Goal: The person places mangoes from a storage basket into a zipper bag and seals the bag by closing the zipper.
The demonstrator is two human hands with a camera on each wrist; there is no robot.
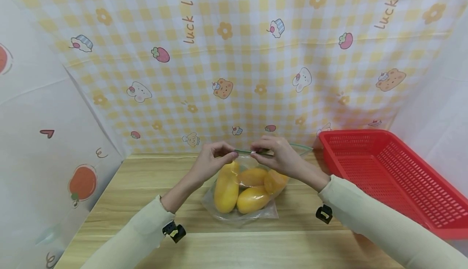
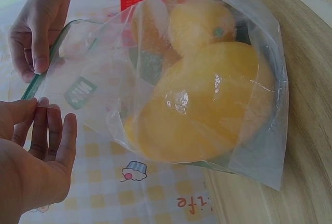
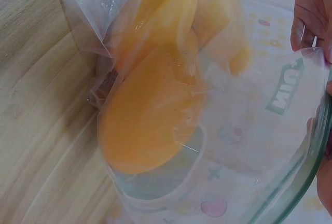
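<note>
A clear zip bag (image 1: 237, 219) with a green strip along its mouth holds several yellow mangoes (image 1: 226, 191) on the wooden table. My left hand (image 1: 212, 160) pinches one end of the green strip (image 2: 32, 87) between thumb and index finger, the other fingers spread loosely in the left wrist view. Close to its right, my right hand (image 1: 277, 155) pinches the same strip, and the rest of the strip bows out past this hand. The bag's mouth is raised towards the back, above the mangoes. A green label (image 3: 285, 89) is printed near the strip.
A red perforated plastic basket (image 1: 356, 134) stands at the right, partly behind the right sleeve. Behind the table (image 1: 146, 204) hangs a yellow checked cloth (image 1: 256, 57) with cartoon prints. White cloth (image 1: 44, 110) covers the left side.
</note>
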